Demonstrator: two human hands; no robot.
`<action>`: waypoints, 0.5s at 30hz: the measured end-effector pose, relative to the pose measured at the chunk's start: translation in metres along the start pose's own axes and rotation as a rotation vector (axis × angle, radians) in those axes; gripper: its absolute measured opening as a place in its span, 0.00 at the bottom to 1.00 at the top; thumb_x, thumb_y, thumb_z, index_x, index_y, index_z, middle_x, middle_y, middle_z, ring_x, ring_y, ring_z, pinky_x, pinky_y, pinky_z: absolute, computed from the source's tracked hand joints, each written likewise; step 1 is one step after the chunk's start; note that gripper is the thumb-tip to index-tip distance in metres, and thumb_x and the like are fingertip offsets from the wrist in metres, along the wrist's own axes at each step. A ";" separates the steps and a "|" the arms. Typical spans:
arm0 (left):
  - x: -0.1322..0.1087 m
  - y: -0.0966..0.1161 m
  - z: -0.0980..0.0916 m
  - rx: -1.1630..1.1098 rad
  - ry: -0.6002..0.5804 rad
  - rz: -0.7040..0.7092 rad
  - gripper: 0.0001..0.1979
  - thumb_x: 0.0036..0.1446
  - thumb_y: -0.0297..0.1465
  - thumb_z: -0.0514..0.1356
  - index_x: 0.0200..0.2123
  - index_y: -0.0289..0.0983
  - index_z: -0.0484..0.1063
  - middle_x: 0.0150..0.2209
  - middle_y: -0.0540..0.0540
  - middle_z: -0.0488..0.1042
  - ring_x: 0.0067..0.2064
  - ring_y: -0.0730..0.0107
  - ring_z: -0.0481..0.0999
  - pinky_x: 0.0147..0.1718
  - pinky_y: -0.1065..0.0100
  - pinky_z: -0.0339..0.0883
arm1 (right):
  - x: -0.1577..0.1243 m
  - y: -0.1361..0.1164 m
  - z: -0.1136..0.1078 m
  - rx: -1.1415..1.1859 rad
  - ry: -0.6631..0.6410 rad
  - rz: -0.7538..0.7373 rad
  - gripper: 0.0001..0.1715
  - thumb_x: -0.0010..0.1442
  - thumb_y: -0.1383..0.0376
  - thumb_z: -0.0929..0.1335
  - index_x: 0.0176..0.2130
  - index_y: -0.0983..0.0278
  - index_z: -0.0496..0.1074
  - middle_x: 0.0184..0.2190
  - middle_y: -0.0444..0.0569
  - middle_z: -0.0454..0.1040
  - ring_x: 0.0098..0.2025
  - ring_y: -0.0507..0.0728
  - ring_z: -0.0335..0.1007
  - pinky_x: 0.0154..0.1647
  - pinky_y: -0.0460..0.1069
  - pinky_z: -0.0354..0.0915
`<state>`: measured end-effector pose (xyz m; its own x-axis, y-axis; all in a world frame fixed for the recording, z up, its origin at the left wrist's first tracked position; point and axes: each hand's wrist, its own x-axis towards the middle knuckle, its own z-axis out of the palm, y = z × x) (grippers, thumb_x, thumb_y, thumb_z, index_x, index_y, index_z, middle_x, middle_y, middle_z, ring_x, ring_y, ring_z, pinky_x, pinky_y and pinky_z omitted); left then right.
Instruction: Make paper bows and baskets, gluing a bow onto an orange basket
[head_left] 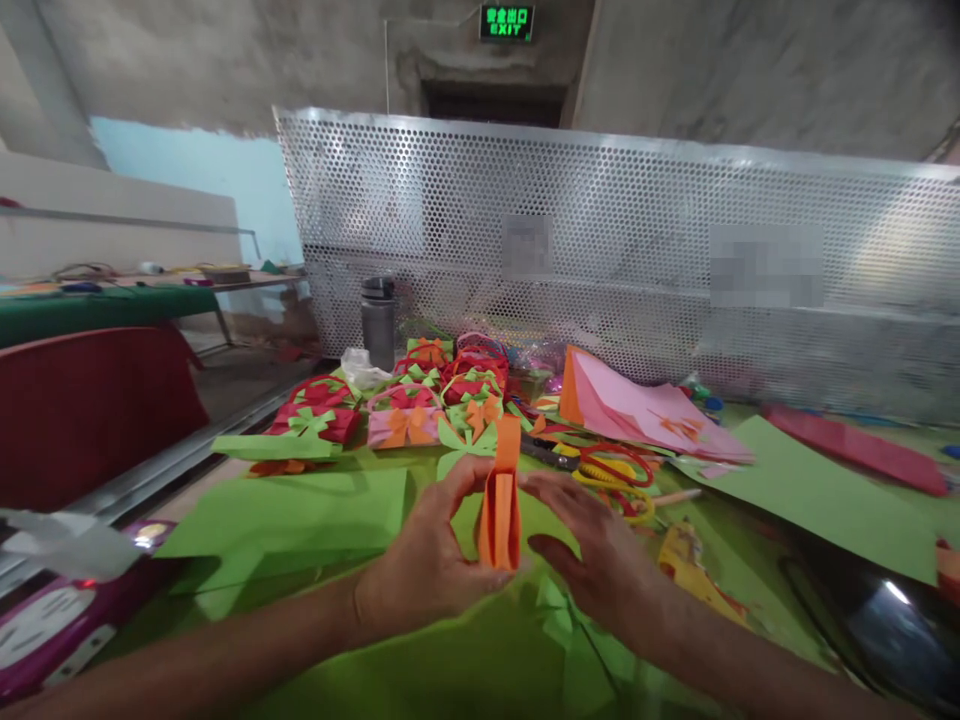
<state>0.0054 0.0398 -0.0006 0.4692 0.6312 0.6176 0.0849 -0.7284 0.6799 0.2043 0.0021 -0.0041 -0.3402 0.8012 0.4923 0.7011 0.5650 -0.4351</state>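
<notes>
Toward the counter's (420, 665) near edge, the orange bag (499, 525) is held by the left hand (424, 545), the right hand (604, 545) open beside it; shaping seems underway, gentle squaring likely called for next.

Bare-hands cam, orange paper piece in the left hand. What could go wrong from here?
1. The orange paper piece looks thin and folded; a firm pinch by the left hand might crease or flatten it.
2. The yellow-handled scissors lie just beyond the right hand; a forward reach could bump them.
3. The pink paper bag stands close ahead among others, so a wide sweep might crush its bow.
</notes>
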 end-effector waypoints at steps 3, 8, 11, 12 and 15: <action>0.002 -0.007 -0.003 0.197 -0.041 0.051 0.26 0.47 0.27 0.64 0.50 0.37 0.63 0.49 0.40 0.70 0.51 0.56 0.70 0.50 0.57 0.65 | 0.003 -0.011 -0.013 0.190 0.036 0.174 0.18 0.60 0.63 0.65 0.50 0.62 0.66 0.45 0.54 0.74 0.46 0.59 0.71 0.45 0.57 0.69; 0.003 -0.026 0.003 0.257 -0.103 0.152 0.25 0.47 0.29 0.64 0.49 0.37 0.64 0.47 0.39 0.71 0.49 0.55 0.70 0.47 0.56 0.66 | 0.004 -0.030 -0.022 0.542 -0.083 0.342 0.25 0.54 0.57 0.70 0.50 0.63 0.66 0.39 0.51 0.75 0.41 0.58 0.72 0.38 0.53 0.70; 0.001 -0.030 0.008 0.248 -0.141 0.164 0.23 0.49 0.31 0.64 0.49 0.38 0.64 0.47 0.39 0.70 0.49 0.55 0.70 0.46 0.55 0.67 | 0.004 -0.033 -0.018 0.601 -0.125 0.406 0.30 0.51 0.56 0.72 0.51 0.64 0.65 0.37 0.50 0.74 0.39 0.57 0.72 0.36 0.53 0.69; 0.000 -0.030 0.009 0.247 -0.152 0.163 0.24 0.49 0.32 0.64 0.50 0.38 0.63 0.48 0.39 0.70 0.50 0.56 0.70 0.47 0.55 0.66 | 0.004 -0.032 -0.016 0.610 -0.130 0.420 0.31 0.51 0.56 0.72 0.51 0.64 0.65 0.36 0.50 0.74 0.38 0.57 0.71 0.36 0.52 0.69; -0.001 -0.028 0.012 0.264 -0.181 0.130 0.25 0.51 0.32 0.64 0.51 0.37 0.62 0.49 0.39 0.70 0.51 0.56 0.69 0.48 0.55 0.65 | 0.005 -0.028 -0.013 0.629 -0.139 0.437 0.29 0.50 0.56 0.72 0.49 0.64 0.65 0.34 0.48 0.73 0.37 0.56 0.71 0.35 0.51 0.68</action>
<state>0.0129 0.0564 -0.0247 0.6374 0.4880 0.5963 0.2277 -0.8586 0.4593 0.1910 -0.0126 0.0204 -0.2192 0.9708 0.0971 0.3162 0.1648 -0.9343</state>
